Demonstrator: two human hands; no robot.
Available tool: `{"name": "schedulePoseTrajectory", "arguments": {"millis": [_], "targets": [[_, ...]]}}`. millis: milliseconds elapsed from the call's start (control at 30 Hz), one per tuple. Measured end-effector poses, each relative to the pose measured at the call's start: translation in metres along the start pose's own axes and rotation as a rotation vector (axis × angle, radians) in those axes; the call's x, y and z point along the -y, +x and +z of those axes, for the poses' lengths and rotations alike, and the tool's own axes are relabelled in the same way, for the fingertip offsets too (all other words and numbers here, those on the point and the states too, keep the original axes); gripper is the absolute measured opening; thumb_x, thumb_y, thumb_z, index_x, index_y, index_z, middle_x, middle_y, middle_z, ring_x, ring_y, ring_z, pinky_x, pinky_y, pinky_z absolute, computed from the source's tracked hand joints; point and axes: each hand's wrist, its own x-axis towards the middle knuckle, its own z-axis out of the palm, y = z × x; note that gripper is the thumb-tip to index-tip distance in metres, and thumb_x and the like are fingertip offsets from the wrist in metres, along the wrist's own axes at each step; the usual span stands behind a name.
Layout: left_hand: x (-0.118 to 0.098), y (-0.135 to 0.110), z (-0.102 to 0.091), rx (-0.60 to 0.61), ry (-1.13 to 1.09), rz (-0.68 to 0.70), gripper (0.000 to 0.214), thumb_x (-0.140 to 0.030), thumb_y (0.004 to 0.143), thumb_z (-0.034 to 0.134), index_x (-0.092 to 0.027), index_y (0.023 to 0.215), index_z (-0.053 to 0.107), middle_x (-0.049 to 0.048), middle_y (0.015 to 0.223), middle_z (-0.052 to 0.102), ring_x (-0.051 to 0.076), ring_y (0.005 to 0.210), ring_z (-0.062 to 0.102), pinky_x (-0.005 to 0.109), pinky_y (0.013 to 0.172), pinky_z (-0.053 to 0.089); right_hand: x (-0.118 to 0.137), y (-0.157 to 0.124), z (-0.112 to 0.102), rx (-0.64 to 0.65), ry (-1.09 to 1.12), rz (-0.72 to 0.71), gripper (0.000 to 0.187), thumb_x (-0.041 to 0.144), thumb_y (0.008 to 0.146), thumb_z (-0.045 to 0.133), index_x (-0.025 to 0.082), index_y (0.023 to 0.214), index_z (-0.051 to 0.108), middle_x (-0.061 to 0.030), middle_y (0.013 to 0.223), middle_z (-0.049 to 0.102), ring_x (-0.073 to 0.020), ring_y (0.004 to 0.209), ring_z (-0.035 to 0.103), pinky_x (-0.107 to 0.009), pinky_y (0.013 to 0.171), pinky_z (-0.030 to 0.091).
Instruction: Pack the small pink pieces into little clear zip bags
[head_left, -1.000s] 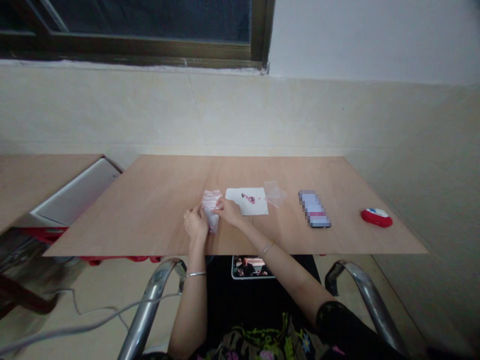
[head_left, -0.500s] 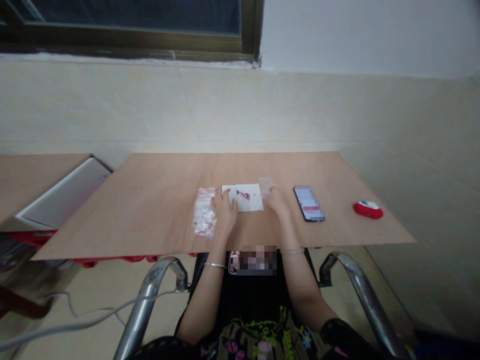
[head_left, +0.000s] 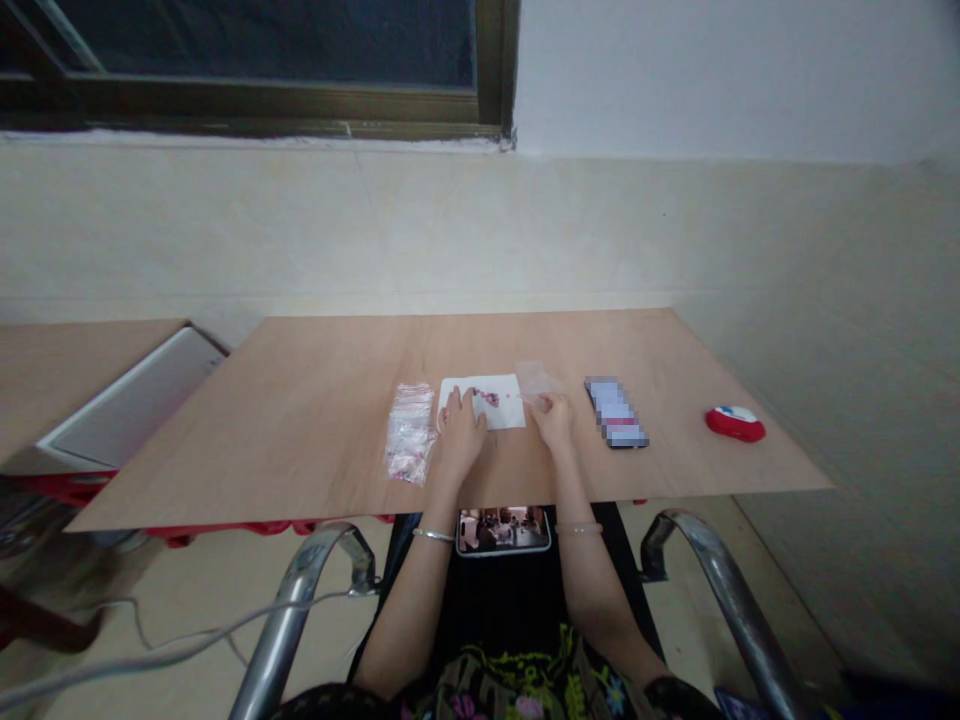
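My left hand [head_left: 463,428] rests on the left part of a white sheet of paper [head_left: 508,413], its fingers apart. Small pink and purple bits [head_left: 489,399] lie in a cluster on that sheet, just beyond my left fingertips. At the sheet's right edge my right hand [head_left: 555,420] is closed in a pinch; what is between the fingertips is too small to make out. A small clear plastic bag [head_left: 534,376] lies right behind the right fingers. Left of my left hand is a stack of clear zip bags [head_left: 410,430].
A phone [head_left: 616,412] lies on the wooden table [head_left: 315,420] to the right, with a red and white object [head_left: 735,424] farther right. Another phone [head_left: 502,532] rests on my lap at the table's front edge. Metal chair armrests [head_left: 289,610] flank me.
My left hand has shifted right, farther over the paper. My right fingers have drawn together in a pinch beside the clear bag. The whole view has tipped up slightly.
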Motion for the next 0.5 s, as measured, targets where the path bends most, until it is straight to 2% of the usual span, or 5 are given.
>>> {"name": "schedulePoseTrajectory", "arguments": {"millis": [100, 200, 400, 500], "targets": [[0.012, -0.010, 0.006, -0.084, 0.003, -0.107, 0.059, -0.032, 0.092, 0.037, -0.002, 0.142, 0.030, 0.0254, 0.151, 0.024, 0.033, 0.143, 0.018, 0.050, 0.114, 0.021, -0.001, -0.003, 0.001, 0.003, 0.014, 0.005, 0.033, 0.032, 0.074, 0.063, 0.008, 0.095, 0.069, -0.0178, 0.097, 0.071, -0.0231, 0.085, 0.064, -0.034, 0.079, 0.050], [0.025, -0.016, 0.011, -0.093, -0.012, -0.165, 0.063, -0.036, 0.094, 0.030, -0.001, 0.145, 0.022, 0.0265, 0.152, 0.021, 0.035, 0.143, 0.016, 0.052, 0.113, 0.021, -0.003, -0.004, 0.001, 0.007, 0.032, 0.010, 0.029, 0.023, 0.076, 0.055, 0.008, 0.097, 0.070, -0.0171, 0.099, 0.072, -0.0235, 0.087, 0.065, -0.035, 0.081, 0.050], [0.050, -0.007, 0.016, -0.105, -0.005, -0.236, 0.064, -0.040, 0.094, 0.030, -0.001, 0.145, 0.024, 0.0270, 0.152, 0.022, 0.036, 0.143, 0.016, 0.053, 0.112, 0.020, -0.004, -0.005, -0.001, -0.034, 0.067, 0.060, 0.034, 0.016, 0.074, 0.047, 0.009, 0.096, 0.072, -0.0165, 0.098, 0.073, -0.0251, 0.089, 0.067, -0.036, 0.081, 0.051], [0.061, -0.005, 0.016, -0.130, -0.022, -0.205, 0.065, -0.041, 0.094, 0.030, 0.000, 0.144, 0.026, 0.0264, 0.151, 0.025, 0.033, 0.143, 0.019, 0.051, 0.113, 0.021, 0.000, -0.009, -0.003, -0.045, 0.106, 0.070, 0.031, 0.019, 0.075, 0.047, 0.009, 0.091, 0.072, -0.0162, 0.093, 0.074, -0.0246, 0.084, 0.068, -0.035, 0.077, 0.051]]}}
